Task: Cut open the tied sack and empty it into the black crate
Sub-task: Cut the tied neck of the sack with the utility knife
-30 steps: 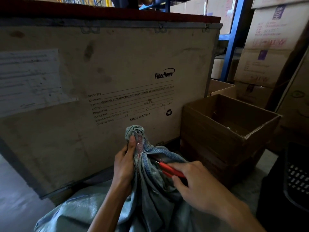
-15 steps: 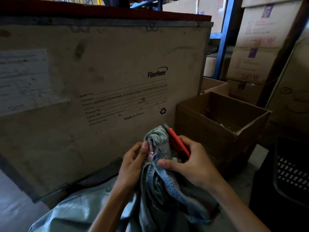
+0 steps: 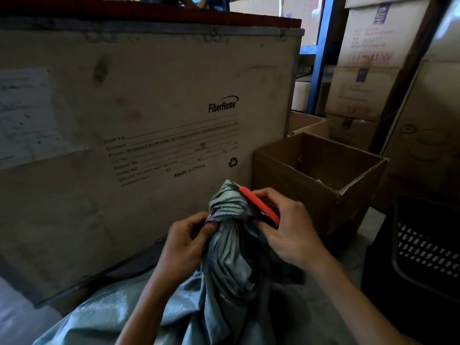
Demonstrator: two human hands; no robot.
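A grey-green woven sack [image 3: 231, 267] stands in front of me, its neck bunched and tied into a knot at the top. My left hand [image 3: 185, 242] pinches the tie at the left side of the neck. My right hand [image 3: 286, 227] grips a red-handled cutter [image 3: 258, 204], whose blade tip points up and left past the top of the knot. The black crate [image 3: 428, 247] with slotted walls sits at the right edge, partly cut off by the frame.
A large wooden shipping crate [image 3: 149, 108] fills the view behind the sack. An open brown cardboard box [image 3: 321, 175] stands to the right of the sack. Stacked cartons [image 3: 368, 58] and a blue rack post [image 3: 319, 56] rise at the back right.
My right hand turned the cutter from pointing into the sack's right side to pointing up beside the knot. My left hand slid down from the knot's top to pinch its left side.
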